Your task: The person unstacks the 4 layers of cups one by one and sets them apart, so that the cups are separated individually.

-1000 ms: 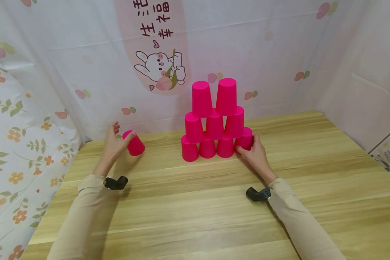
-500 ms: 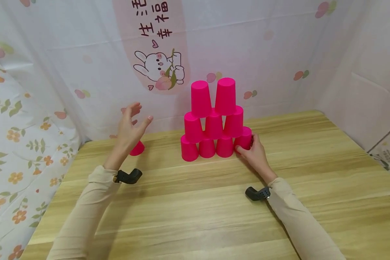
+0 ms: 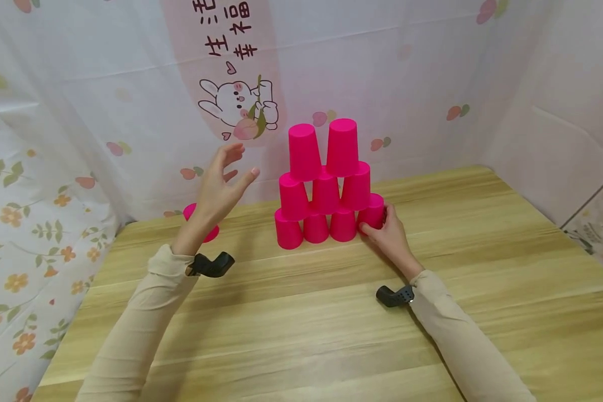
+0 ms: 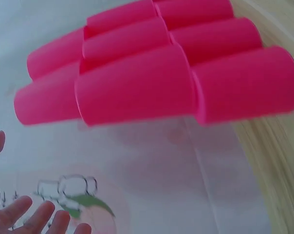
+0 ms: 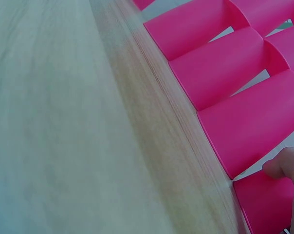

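Bright pink cups stand upside down in a stepped stack at the back of the table: two cups on top, three in the middle row (image 3: 325, 191), several in the bottom row (image 3: 315, 228). My right hand (image 3: 393, 237) grips the bottom row's rightmost cup (image 3: 373, 207), thumb on its front side; the right wrist view shows the thumb (image 5: 283, 165) against its wall. Raised in the air left of the stack, my left hand (image 3: 220, 187) holds nothing, its fingers spread and slightly bent. Behind that wrist a lone pink cup (image 3: 211, 233) stands on the table, partly hidden.
The wood-grain table (image 3: 291, 324) ends at the back against a white printed curtain (image 3: 407, 84) with a rabbit drawing. A flowered cloth (image 3: 35, 268) hangs along the left side. Each wrist carries a black camera (image 3: 213, 264).
My left hand has left the lone cup and moved up and right toward the stack. My right hand stays on the bottom right cup. The head view has shifted slightly.
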### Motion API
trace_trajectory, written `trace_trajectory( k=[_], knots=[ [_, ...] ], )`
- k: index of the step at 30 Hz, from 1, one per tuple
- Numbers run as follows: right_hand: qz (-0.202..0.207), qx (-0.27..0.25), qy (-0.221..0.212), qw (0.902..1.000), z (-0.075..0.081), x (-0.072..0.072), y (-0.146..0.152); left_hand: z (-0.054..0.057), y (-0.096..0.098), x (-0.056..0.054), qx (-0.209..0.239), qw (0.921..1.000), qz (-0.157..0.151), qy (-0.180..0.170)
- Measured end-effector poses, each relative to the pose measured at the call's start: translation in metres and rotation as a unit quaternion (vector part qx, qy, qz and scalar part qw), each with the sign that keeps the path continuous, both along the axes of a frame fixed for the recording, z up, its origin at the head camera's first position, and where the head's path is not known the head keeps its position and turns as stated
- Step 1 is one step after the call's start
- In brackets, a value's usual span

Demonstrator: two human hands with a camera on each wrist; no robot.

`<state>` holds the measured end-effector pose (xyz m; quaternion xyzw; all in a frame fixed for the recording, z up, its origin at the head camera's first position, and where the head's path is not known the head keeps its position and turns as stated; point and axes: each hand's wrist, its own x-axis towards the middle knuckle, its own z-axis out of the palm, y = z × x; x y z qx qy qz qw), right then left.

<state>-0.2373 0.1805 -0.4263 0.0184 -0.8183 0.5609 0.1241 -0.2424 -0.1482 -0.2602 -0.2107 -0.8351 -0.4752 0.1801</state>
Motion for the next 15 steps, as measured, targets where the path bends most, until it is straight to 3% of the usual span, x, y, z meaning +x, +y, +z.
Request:
trace_trajectory(
  k=[7, 11, 15],
  knots=[
    [-0.001, -0.009, 0.001, 1.0000, 0.001, 0.001, 0.002, 0.025, 0.034, 0.023, -0.003, 0.9987, -0.049, -0.016],
    [0.003, -0.009, 0.003, 1.0000, 0.002, 0.001, -0.001, 0.029, 0.041, 0.028, -0.004, 0.9982, -0.055, -0.025],
    [-0.002, -0.003, 0.001, 1.0000, 0.002, 0.003, 0.004, 0.028, 0.050, 0.025, -0.002, 0.9977, -0.062, -0.027]
  ],
)
